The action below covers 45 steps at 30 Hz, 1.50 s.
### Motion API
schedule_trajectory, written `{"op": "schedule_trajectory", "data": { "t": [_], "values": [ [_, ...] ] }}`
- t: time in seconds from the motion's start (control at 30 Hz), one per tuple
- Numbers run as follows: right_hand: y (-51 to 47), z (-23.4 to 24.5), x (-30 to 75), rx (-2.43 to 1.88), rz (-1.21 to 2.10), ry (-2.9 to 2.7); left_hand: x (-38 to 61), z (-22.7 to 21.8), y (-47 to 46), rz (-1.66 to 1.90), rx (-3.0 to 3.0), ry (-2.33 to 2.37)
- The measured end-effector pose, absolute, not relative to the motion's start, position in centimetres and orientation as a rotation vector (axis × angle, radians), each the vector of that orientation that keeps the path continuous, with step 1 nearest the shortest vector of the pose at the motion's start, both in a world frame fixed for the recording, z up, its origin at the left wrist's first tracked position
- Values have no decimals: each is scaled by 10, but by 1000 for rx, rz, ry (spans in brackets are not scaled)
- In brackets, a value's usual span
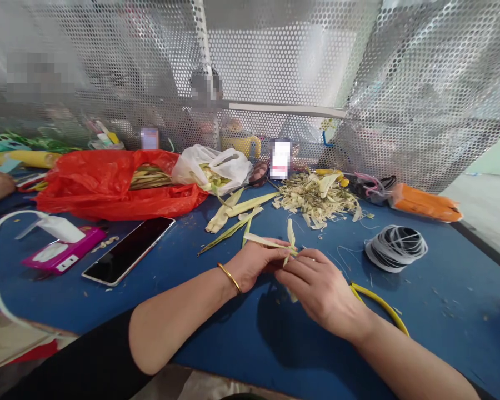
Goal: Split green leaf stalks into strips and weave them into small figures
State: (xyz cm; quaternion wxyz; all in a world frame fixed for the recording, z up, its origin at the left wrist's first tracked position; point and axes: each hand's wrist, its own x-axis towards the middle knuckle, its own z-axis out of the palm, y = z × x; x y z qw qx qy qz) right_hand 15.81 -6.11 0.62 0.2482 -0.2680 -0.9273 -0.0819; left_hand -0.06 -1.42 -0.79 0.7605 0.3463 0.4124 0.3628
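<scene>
Over the middle of the blue table, both my hands are closed on one small piece made of pale green strips, which look like dried corn husk [291, 239]. My left hand [258, 258], with a gold bangle at the wrist, pinches it from the left. From the right, my right hand [316, 283] grips the same piece, its fingertips meeting those of the left. Strip ends stick out upward and to the left. Just beyond lie several loose husk strips [233, 216]. To the right of my right hand rests a yellow-handled tool [381, 308], partly hidden by my wrist.
A spool of clear line [395, 248] stands on the right, near an orange packet [425, 203]. Husk scraps [319, 197] are heaped at the back. Red bag [108, 183], white bag [212, 166], phone [129, 250] and purple device with cable [64, 250] lie left. Perforated mesh [275, 55] stands behind.
</scene>
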Motion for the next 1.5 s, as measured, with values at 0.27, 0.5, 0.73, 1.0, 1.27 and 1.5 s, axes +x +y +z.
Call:
{"op": "schedule_trajectory", "data": {
  "t": [0.27, 0.5, 0.73, 1.0, 1.27, 1.5],
  "values": [
    [-52, 7, 170, -1333, -281, -2217, -8, -1, -10, 745, 878, 896],
    [-51, 2, 168, -1290, -185, -2375, 2, -3, -13, 889, 876, 1015],
    [-43, 4, 178, -1358, -165, -2122, -6, 3, -14, 836, 944, 787],
    [-42, 14, 183, -1277, -271, -2117, -14, 6, -8, 673, 998, 509],
    [-43, 6, 178, -1203, -363, -2329, -6, 5, -16, 638, 1110, 867],
    [-43, 5, 179, -1322, -173, -2290, -6, 5, -14, 626, 1200, 967]
  ]
}}
